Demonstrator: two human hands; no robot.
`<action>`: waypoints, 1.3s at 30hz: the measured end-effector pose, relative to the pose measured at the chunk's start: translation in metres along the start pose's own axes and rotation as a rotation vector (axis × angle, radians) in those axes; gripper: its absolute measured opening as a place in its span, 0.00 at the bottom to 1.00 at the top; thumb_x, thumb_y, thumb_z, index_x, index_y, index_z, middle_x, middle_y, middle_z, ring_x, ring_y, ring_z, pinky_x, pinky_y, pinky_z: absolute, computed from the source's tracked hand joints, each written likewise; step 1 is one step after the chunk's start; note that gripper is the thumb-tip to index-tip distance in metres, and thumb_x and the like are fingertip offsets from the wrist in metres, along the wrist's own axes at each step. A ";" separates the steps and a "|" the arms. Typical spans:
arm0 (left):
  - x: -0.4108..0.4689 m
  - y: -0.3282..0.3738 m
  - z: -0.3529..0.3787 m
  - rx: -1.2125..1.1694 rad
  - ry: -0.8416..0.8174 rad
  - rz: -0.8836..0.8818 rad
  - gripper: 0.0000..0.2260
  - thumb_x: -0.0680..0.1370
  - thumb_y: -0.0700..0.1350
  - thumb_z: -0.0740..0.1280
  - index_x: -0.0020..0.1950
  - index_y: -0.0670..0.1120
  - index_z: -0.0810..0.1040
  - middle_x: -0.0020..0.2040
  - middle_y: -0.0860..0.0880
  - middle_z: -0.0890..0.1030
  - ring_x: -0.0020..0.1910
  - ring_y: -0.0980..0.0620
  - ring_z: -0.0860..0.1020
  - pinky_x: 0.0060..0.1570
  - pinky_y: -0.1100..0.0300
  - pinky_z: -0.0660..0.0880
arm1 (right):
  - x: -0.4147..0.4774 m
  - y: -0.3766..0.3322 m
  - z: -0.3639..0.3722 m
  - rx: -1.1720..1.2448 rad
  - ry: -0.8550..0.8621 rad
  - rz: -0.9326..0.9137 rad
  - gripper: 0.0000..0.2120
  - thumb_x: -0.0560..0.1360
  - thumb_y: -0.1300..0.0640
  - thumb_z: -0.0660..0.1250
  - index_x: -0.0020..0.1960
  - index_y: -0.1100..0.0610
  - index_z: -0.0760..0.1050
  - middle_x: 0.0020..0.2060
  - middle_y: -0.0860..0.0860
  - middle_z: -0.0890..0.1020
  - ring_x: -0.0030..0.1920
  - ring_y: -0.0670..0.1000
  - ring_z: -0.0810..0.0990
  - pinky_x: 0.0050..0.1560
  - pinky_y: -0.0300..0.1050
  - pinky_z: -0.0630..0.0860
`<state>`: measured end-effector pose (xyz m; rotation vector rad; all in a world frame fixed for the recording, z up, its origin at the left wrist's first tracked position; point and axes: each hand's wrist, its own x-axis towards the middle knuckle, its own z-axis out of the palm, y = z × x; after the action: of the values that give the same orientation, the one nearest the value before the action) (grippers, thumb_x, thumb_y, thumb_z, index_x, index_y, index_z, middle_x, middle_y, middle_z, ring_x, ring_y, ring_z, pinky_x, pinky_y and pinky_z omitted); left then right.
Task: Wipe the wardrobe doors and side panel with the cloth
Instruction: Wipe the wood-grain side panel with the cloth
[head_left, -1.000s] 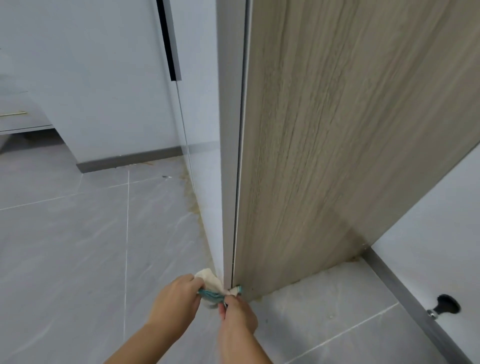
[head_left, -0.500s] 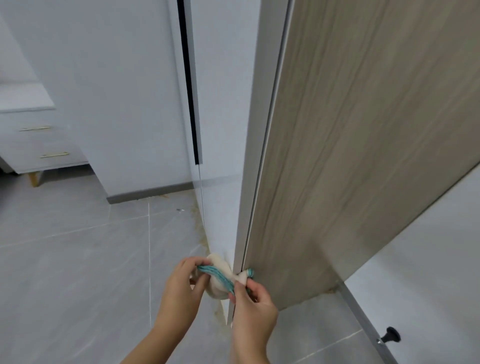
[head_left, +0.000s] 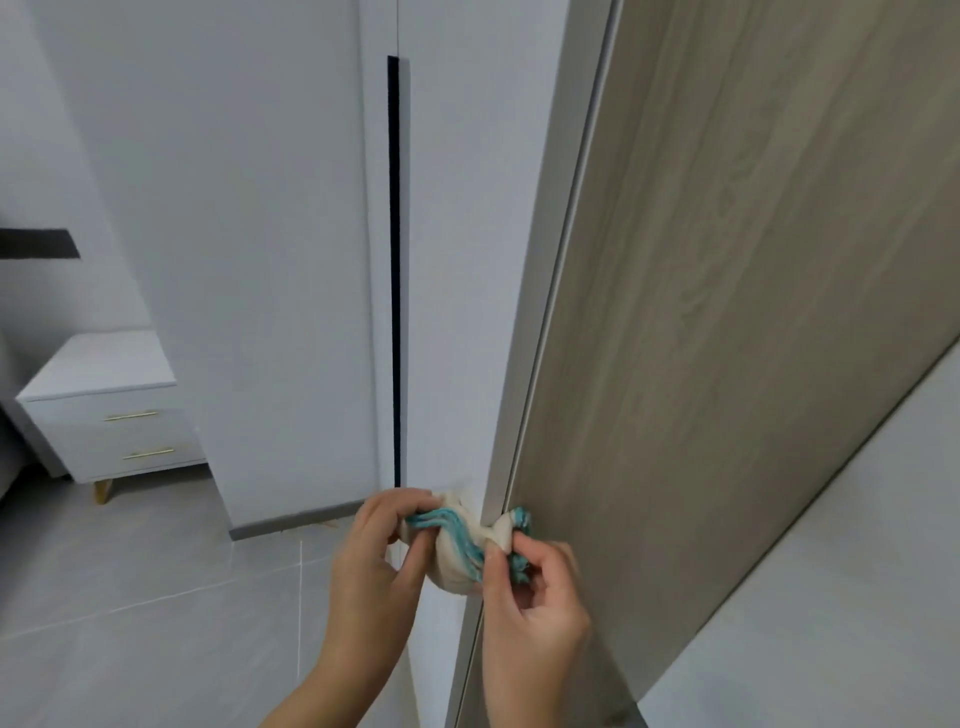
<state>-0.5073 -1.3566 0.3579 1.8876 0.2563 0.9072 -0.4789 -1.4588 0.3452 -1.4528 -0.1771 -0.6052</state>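
Cloth (head_left: 457, 551) has risen up the wardrobe corner (head_left: 531, 312), pinched by left hand (head_left: 371, 564) and right hand (head_left: 537, 613) fingers.

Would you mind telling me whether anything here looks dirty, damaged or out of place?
Brownish grit lies on the floor along the wardrobe's grey plinth, just beyond the left hand gripping the cloth. The white doors and wood-grain side panel show no damage.

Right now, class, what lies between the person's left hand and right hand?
In the head view, the cloth, cream with teal stripes, wraps round the wardrobe edge; the left hand and right hand each pinch an end.
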 end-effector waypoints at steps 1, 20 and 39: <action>0.010 0.016 -0.004 -0.014 0.014 0.028 0.19 0.72 0.29 0.70 0.49 0.54 0.79 0.49 0.57 0.79 0.50 0.55 0.78 0.46 0.69 0.73 | 0.011 -0.017 0.002 -0.006 -0.014 -0.057 0.05 0.68 0.49 0.70 0.44 0.44 0.80 0.41 0.45 0.78 0.41 0.50 0.82 0.41 0.46 0.81; 0.138 0.202 -0.035 -0.246 0.164 0.281 0.19 0.73 0.28 0.67 0.48 0.54 0.77 0.46 0.56 0.78 0.46 0.52 0.77 0.42 0.69 0.72 | 0.141 -0.212 0.044 -0.077 -0.012 -0.602 0.08 0.75 0.58 0.66 0.48 0.63 0.79 0.43 0.50 0.75 0.44 0.41 0.78 0.41 0.31 0.75; 0.263 0.366 -0.066 -0.388 0.288 0.585 0.06 0.76 0.35 0.66 0.49 0.45 0.77 0.46 0.50 0.78 0.42 0.59 0.74 0.42 0.74 0.68 | 0.256 -0.397 0.084 -0.140 0.106 -0.823 0.02 0.73 0.62 0.70 0.43 0.57 0.76 0.42 0.50 0.78 0.40 0.40 0.75 0.39 0.25 0.68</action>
<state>-0.4441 -1.3506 0.8086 1.4784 -0.3056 1.5047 -0.4362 -1.4490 0.8227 -1.4508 -0.6768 -1.3774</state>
